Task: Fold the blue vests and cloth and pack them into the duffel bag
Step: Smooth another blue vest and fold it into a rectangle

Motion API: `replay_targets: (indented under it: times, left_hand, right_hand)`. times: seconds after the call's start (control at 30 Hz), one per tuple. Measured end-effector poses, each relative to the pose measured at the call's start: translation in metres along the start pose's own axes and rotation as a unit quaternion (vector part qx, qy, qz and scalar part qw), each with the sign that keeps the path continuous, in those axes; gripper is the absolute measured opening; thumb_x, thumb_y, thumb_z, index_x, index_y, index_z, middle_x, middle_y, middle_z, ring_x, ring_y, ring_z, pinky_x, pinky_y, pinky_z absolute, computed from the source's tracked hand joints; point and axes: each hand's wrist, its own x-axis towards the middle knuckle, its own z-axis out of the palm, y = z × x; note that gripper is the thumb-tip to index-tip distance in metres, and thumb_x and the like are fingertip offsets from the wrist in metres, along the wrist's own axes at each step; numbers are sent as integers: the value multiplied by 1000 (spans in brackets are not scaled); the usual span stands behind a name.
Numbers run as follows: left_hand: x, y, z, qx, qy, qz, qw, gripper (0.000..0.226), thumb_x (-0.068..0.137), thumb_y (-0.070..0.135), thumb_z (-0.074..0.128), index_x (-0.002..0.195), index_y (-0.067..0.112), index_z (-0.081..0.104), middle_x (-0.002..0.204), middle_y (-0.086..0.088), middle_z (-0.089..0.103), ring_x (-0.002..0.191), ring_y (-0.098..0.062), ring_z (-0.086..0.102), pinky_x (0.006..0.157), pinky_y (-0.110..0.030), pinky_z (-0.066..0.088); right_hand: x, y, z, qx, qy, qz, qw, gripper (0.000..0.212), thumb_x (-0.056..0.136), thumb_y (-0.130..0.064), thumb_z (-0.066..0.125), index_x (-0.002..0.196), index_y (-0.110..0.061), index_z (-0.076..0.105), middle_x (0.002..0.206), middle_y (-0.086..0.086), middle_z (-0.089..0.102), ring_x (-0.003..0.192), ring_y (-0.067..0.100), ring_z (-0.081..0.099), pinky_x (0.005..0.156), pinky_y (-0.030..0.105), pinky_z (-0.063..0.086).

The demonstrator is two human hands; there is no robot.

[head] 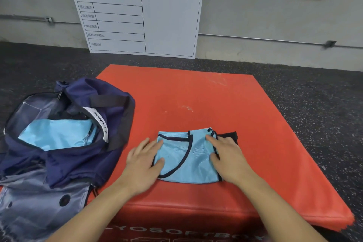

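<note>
On the red padded surface (196,92): folded light-blue mesh vest with dark trim (186,157), left hand (143,161) and right hand (227,157) pressing flat, grip apart; open navy duffel bag (78,124) beside.

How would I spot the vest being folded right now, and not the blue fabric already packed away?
Find the big orange-red mat in the middle of the floor. Near its front edge lies a folded light-blue mesh vest with dark trim, the left hand and right hand resting flat on its sides. The other light-blue fabric sits inside the navy duffel bag.
</note>
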Motion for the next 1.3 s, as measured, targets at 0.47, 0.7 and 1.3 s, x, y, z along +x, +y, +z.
replay_targets:
  times: [0.47, 0.7, 1.3]
  left_hand:
    - [-5, 9, 20, 153, 64, 118, 979, 60, 102, 38, 25, 154, 13, 39, 164, -1, 30, 154, -10, 16, 122, -37, 12]
    - [-6, -10, 23, 143, 71, 82, 984, 68, 100, 47, 10, 160, 16, 19, 166, 4, 11, 153, -9, 5, 121, -31, 0]
    - [-49, -42, 9, 158, 88, 93, 979, 65, 105, 49, 14, 158, 15, 30, 165, 2, 21, 153, -11, 13, 121, -32, 5]
  right_hand:
    - [3, -60, 36, -86, 114, -89, 986, 61, 105, -38, 26, 158, -9, 30, 170, 11, 13, 158, 25, 4, 128, 44, 14]
    - [11, -67, 62, -34, 5, 28, 999, 92, 84, -58, -17, 163, -12, -3, 171, 5, -9, 157, 18, -13, 123, 33, -15]
    - [24, -115, 73, -37, 1, -51, 998, 80, 96, -58, 1, 164, -16, 9, 171, 0, 2, 158, 15, -7, 126, 36, -9]
